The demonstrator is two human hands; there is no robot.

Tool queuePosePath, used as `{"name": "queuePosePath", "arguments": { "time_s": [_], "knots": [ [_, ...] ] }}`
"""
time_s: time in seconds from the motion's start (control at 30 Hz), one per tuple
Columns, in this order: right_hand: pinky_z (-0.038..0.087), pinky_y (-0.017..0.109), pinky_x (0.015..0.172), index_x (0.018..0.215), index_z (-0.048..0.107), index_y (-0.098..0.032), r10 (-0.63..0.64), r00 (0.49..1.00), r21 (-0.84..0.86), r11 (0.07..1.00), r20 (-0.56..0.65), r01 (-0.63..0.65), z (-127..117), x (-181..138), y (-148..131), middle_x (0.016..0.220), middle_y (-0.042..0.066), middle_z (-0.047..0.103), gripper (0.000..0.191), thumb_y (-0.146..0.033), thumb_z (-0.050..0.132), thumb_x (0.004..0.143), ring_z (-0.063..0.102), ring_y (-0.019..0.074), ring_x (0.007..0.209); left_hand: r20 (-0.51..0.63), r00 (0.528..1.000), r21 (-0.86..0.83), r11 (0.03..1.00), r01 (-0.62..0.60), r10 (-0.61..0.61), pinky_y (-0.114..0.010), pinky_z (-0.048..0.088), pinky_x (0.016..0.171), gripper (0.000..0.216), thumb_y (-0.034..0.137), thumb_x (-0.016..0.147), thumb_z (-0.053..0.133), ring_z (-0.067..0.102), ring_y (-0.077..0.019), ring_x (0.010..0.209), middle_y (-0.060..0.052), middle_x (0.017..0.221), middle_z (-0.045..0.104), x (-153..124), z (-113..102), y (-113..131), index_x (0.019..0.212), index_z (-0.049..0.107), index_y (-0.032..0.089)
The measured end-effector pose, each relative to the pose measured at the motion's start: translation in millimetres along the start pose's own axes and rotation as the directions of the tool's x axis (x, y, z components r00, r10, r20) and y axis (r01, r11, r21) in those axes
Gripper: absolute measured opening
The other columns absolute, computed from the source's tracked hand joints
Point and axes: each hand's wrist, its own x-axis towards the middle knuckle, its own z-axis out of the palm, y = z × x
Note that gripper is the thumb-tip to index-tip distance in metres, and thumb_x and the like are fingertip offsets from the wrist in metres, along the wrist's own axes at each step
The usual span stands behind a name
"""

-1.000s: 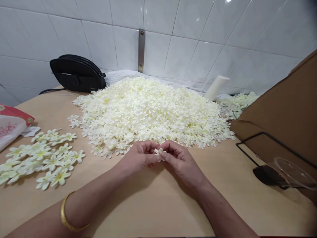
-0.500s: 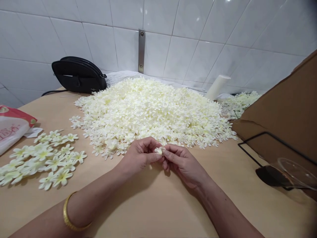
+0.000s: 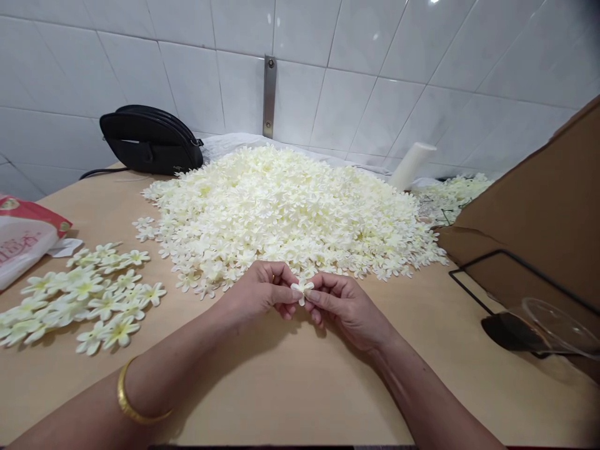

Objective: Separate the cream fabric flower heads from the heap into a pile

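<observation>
Single white flower (image 3: 302,284) held up in front of a large flower pile (image 3: 290,212).
Left hand (image 3: 262,294): thumb and fingers closed on the bloom's left side. Right hand (image 3: 349,306): thumb and fingers pinching its right side; fingertips of the two hands nearly meet. Flower above the counter (image 3: 300,394), petals spread, just short of the pile's near edge as seen from the head view. Gold bangle (image 3: 124,394) on left forearm. Smaller flower cluster (image 3: 87,290) on the counter, left of the left hand, well apart from it; red-and-white packet (image 3: 28,244) just beyond the cluster. Black bag (image 3: 150,147) behind, against the tiled wall (image 3: 187,37). White tube-like object (image 3: 413,164), tilted, behind the pile's right side. Brown cardboard (image 3: 539,194) at far right.
</observation>
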Motion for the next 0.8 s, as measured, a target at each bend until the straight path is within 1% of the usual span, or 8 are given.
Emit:
{"name": "queuePosePath", "arguments": {
  "time_s": [0.13, 0.2, 0.27, 0.33, 0.4, 0.57, 0.67, 0.8],
  "knots": [
    [0.034, 0.021, 0.043, 0.068, 0.049, -0.017, -0.121, 0.989, -0.35, 0.933, -0.08, 0.086, 10, -1, 4, 0.056, -0.003, 0.049, 0.012, -0.025, 0.052, 0.076, 0.043, 0.0077, 0.046, -0.134, 0.986, 0.274, 0.96, -0.062, 0.102, -0.021, 0.033, 0.045, 0.008, 0.014, 0.062, 0.055, 0.046, -0.0086, 0.043, 0.005, 0.045, 0.048, -1, 5, -9, 0.058, 0.048, 0.016],
    [0.032, 0.022, 0.046, 0.066, 0.048, -0.017, -0.333, 0.932, -0.652, 0.741, -0.144, 0.164, 16, -2, 8, 0.055, -0.003, 0.046, 0.011, -0.019, 0.046, 0.077, 0.042, 0.0094, 0.049, -0.205, 0.934, 0.468, 0.867, -0.17, 0.294, -0.021, 0.031, 0.048, 0.011, 0.011, 0.064, 0.049, 0.042, -0.0084, 0.048, 0.005, 0.047, 0.044, -3, 11, -16, 0.055, 0.046, 0.016],
    [0.032, 0.024, 0.05, 0.066, 0.046, -0.017, -0.541, 0.829, -0.858, 0.485, -0.14, 0.172, 21, -2, 11, 0.059, -0.001, 0.047, 0.012, -0.015, 0.042, 0.076, 0.043, 0.0111, 0.052, -0.213, 0.879, 0.571, 0.784, -0.243, 0.428, -0.021, 0.03, 0.05, 0.013, 0.009, 0.066, 0.045, 0.04, -0.0088, 0.052, 0.004, 0.05, 0.041, -6, 19, -22, 0.056, 0.046, 0.017],
    [0.031, 0.025, 0.051, 0.067, 0.045, -0.017, -0.662, 0.741, -0.938, 0.315, -0.11, 0.142, 22, 0, 15, 0.062, 0.001, 0.048, 0.012, -0.012, 0.039, 0.076, 0.044, 0.0123, 0.054, -0.194, 0.881, 0.516, 0.808, -0.283, 0.433, -0.021, 0.031, 0.05, 0.01, 0.012, 0.071, 0.043, 0.04, -0.009, 0.053, 0.004, 0.053, 0.042, -8, 27, -24, 0.065, 0.049, 0.017],
    [0.032, 0.026, 0.052, 0.068, 0.046, -0.017, -0.72, 0.689, -0.963, 0.234, -0.078, 0.135, 19, 2, 17, 0.063, 0.002, 0.048, 0.013, -0.012, 0.038, 0.076, 0.045, 0.0134, 0.056, -0.171, 0.911, 0.366, 0.882, -0.295, 0.376, -0.021, 0.034, 0.051, 0.008, 0.017, 0.074, 0.044, 0.043, -0.0094, 0.054, 0.004, 0.056, 0.046, -8, 32, -22, 0.075, 0.052, 0.017],
    [0.035, 0.025, 0.057, 0.074, 0.051, -0.017, -0.737, 0.673, -0.906, 0.323, -0.061, 0.272, 15, 3, 13, 0.066, 0.002, 0.049, 0.016, -0.012, 0.037, 0.081, 0.047, 0.0133, 0.061, -0.276, 0.922, 0.207, 0.953, -0.219, 0.272, -0.02, 0.034, 0.047, 0.021, 0.032, 0.077, 0.047, 0.044, -0.0088, 0.049, 0.003, 0.052, 0.046, -4, 21, -7, 0.065, 0.052, 0.015],
    [0.037, 0.024, 0.059, 0.076, 0.053, -0.017, -0.686, 0.727, -0.811, 0.44, -0.026, 0.386, 16, 0, 7, 0.068, 0.001, 0.052, 0.016, -0.013, 0.04, 0.081, 0.048, 0.0123, 0.063, -0.333, 0.887, 0.232, 0.94, -0.252, 0.32, -0.019, 0.033, 0.046, 0.03, 0.038, 0.077, 0.049, 0.04, -0.0066, 0.046, 0.004, 0.048, 0.044, -2, 6, -1, 0.06, 0.052, 0.015],
    [0.039, 0.022, 0.058, 0.078, 0.057, -0.017, -0.574, 0.818, -0.655, 0.633, -0.038, 0.413, 17, -2, 1, 0.067, -0.001, 0.054, 0.013, -0.018, 0.045, 0.082, 0.049, 0.0105, 0.061, -0.14, 0.978, 0.04, 0.988, -0.15, 0.154, -0.019, 0.034, 0.043, 0.029, 0.04, 0.071, 0.058, 0.043, -0.0063, 0.043, 0.003, 0.049, 0.049, -1, -2, -3, 0.06, 0.053, 0.014]
  ]
}}
